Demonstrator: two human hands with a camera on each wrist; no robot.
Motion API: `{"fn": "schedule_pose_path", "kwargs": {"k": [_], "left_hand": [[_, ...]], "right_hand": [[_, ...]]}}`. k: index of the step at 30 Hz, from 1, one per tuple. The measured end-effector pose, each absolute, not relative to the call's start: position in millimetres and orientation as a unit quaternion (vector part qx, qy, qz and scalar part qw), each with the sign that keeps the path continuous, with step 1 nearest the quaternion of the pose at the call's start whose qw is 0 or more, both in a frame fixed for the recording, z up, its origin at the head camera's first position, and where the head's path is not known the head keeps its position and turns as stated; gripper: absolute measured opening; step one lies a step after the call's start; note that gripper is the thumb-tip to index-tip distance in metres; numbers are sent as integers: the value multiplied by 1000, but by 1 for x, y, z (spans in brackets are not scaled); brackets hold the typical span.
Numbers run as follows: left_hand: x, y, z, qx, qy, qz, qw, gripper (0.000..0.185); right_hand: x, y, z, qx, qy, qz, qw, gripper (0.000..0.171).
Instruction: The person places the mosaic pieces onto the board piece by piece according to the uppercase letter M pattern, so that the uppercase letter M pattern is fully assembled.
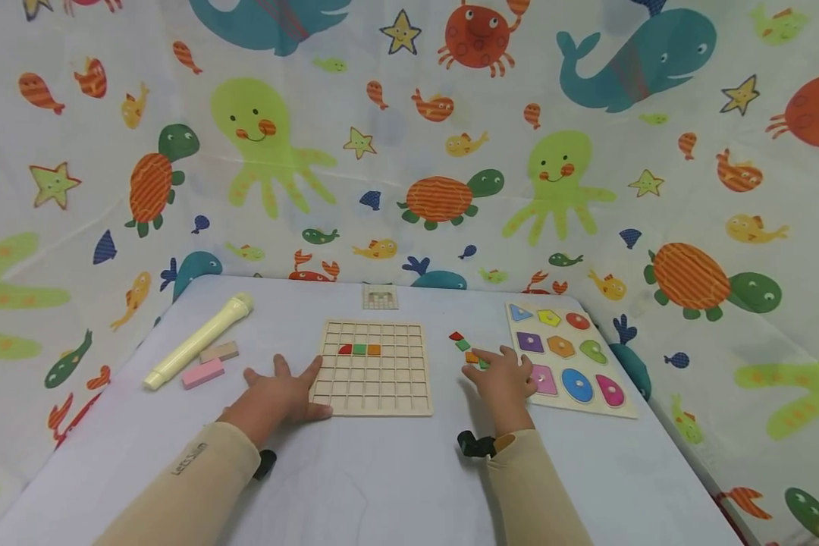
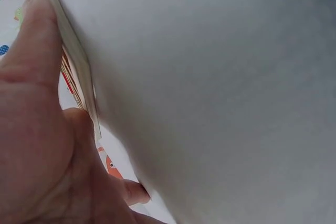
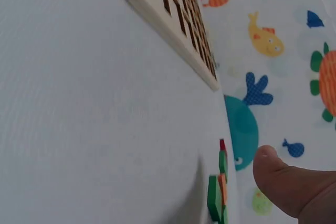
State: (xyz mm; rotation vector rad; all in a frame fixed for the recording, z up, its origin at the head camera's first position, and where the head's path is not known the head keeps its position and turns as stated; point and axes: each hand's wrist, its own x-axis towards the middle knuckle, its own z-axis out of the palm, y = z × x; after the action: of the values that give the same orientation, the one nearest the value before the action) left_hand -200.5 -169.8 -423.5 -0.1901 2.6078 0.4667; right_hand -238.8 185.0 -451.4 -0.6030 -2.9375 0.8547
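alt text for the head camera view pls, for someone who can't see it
A person's left hand rests flat against the left edge of a wooden grid board holding red, green and orange tiles, while the right hand reaches loose coloured tiles beside a shape puzzle board. All lie on a white table amid sea-creature fabric.

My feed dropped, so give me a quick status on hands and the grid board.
Left hand flat, steadying grid board at its left edge. Right hand over loose tiles; grip unclear. Three tiles seated in board. Nothing in the way.
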Motion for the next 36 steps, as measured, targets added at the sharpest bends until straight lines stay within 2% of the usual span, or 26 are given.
{"fn": "schedule_pose_path", "kwargs": {"k": [9,20,30,36], "left_hand": [[-201,-173,-427,-58,957,155,238,111],[-202,-169,-427,-59,956,156,239,113],[-208,-171,-437,-63,955,158,245,117],[-207,-172,-436,-63,955,159,243,115]], "right_hand": [[-240,202,-461,-196,-941,274,-29,55],[-242,206,-450,-152,-956,240,-68,52],[-245,208,-452,-134,-965,213,-71,45],[-247,207,-455,-138,-966,210,-54,49]]}}
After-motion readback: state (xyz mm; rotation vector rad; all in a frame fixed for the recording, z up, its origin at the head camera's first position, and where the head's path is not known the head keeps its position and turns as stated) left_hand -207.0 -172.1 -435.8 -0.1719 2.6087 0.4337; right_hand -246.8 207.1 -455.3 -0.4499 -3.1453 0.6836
